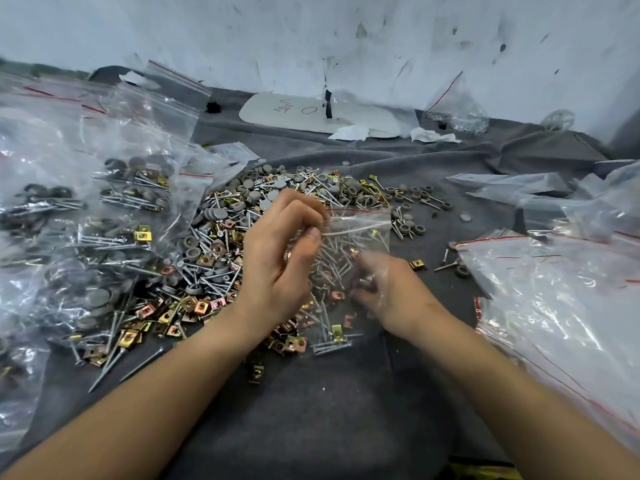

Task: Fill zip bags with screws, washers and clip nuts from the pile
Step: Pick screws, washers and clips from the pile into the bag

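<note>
Zip bag [349, 244]: being pinched by left hand [277, 258], beside pile [221, 230].
Right hand [398, 292]: being veiled by bag, grip cannot be told.

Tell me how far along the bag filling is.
Done: filled bags heaped at left. In hand: the left hand pinches the mouth of a part-filled zip bag, right hand against it. Left: a large loose pile and empty bags at right.
</note>
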### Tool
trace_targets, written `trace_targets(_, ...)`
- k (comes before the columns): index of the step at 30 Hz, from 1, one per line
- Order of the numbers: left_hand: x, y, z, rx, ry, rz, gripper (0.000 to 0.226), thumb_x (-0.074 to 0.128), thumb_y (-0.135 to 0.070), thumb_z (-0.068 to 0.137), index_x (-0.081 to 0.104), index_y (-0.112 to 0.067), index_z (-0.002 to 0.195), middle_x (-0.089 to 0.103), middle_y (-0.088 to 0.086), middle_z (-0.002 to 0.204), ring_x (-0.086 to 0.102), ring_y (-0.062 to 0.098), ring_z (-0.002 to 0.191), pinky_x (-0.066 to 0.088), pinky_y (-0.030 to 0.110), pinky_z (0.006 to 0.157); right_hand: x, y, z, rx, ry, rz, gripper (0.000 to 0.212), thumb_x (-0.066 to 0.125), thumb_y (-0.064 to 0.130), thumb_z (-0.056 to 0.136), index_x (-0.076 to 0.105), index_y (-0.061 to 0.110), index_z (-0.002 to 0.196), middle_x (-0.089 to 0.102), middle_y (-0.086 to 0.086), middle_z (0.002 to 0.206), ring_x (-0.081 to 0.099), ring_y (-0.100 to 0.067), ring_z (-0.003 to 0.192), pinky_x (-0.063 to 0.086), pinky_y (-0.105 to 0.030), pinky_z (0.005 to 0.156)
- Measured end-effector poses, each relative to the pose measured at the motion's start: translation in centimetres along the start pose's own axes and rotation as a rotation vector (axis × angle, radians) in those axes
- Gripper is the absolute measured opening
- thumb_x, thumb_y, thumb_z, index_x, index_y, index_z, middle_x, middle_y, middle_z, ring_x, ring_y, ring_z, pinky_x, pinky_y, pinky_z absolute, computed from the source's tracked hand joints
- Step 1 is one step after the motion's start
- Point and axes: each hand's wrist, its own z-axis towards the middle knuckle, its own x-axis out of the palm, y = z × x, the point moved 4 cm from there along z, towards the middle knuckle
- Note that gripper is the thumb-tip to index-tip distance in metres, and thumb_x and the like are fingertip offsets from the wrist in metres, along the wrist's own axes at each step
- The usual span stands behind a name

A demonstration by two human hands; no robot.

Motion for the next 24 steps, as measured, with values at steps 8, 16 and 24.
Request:
trace_targets(8,1.2,-0.4,-0.1,0.041,0.101,0.025,0.023,0.041,-0.008,0.084,0.057,0.005,0.073,0.056,0.016,0.086,0.053,0.023,0.080,0.044,0.031,0.067,-8.3,1.3,-2.4,-0.108,-0.609,0.723,0.024,0.065,-0.002,0.084,0.063,0.021,0.078,0.068,0.008,0.069,0.067,-0.009,0.067,0.055,-0.018,0.064)
trace_targets(16,1.0,-0.7,-0.5,0.082,0.094,0.020,0.024,0.041,-0.007,0.086,0.057,0.006,0.074,0.054,0.015,0.088,0.053,0.023,0.081,0.043,0.028,0.071,-7.5,6.1,-4.3,-0.339,-0.492,0.288,0.017,0.072,0.008,0.079,0.067,0.024,0.085,0.066,0.008,0.085,0.062,-0.013,0.089,0.050,-0.028,0.083)
trace_targets(24,0.6,-0.4,-0.2,0.044,0.023,0.027,0.022,0.040,-0.006,0.087,0.056,0.003,0.076,0.055,0.013,0.090,0.055,0.024,0.082,0.044,0.031,0.070,-8.1,2.9,-3.0,-0.191,-0.569,0.415,0.017,0.062,0.011,0.090,0.066,0.027,0.086,0.068,0.007,0.085,0.063,-0.007,0.080,0.048,-0.015,0.070)
